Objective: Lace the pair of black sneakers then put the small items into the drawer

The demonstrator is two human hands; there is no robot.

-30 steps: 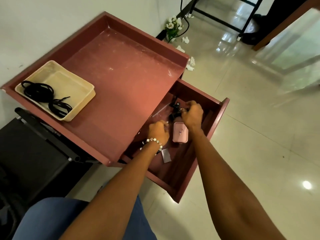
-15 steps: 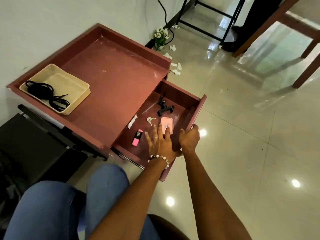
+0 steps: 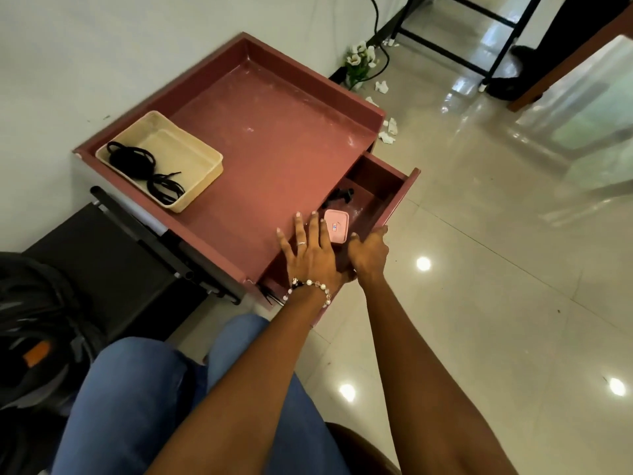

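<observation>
Drawer [image 3: 399, 200] part-open, one count; we judge the stowing step near its end and closing in hand. Our left hand [image 3: 310, 255] lies flat, fingers spread straight over the drawer's near part; our right hand [image 3: 368, 250] curls on the front edge. Next move, in our judgement: an even push inward, fingers kept out of the gap. Contents visible: one pink case [image 3: 336, 226], one black item [image 3: 340, 195]. On top: one cream tray [image 3: 205, 159] with two black laces [image 3: 147, 169]. Sneakers not in view.
</observation>
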